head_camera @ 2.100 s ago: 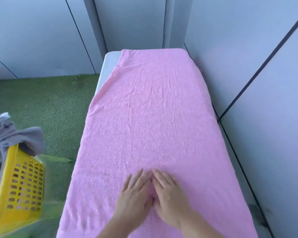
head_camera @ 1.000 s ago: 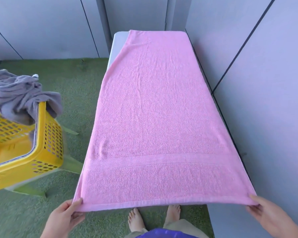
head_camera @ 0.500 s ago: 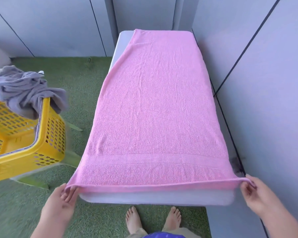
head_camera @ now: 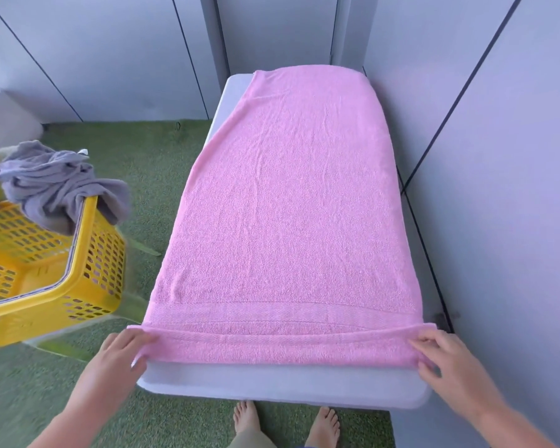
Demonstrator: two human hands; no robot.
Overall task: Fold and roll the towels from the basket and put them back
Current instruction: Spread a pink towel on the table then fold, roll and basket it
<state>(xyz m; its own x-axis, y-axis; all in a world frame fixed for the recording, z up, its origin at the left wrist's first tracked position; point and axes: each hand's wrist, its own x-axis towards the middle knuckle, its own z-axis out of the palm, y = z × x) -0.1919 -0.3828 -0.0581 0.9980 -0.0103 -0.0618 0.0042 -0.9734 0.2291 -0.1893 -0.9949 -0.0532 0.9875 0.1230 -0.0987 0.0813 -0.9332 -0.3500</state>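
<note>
Pink towel [head_camera: 288,205] lies flat down the white table [head_camera: 282,381], running away from both hands, with the near hem turned over into a skinny first fold. Left hand [head_camera: 123,349] pinches the left end of that fold, fingers curled over the top. Right hand [head_camera: 440,354] pinches the right end the same way.

Stuff I'd worry about from here:

- The towel looks a bit skewed. Just past the left hand its edge hangs off the table side, but at the far end there's bare table showing on that side. Roll it straight and I reckon the ends telescope into a cone.
- One hand getting ahead of the other would do the same.
- It's loose terry on a smooth top, so pulling could drag the whole towel toward the hands instead of turning it.
- The wall panel is close outside the right hand, so there's not much elbow room.

Yellow laundry basket [head_camera: 91,253] sits off beyond the left hand with a grey towel [head_camera: 52,185] draped over its rim, which looks ready to slip out.
</note>
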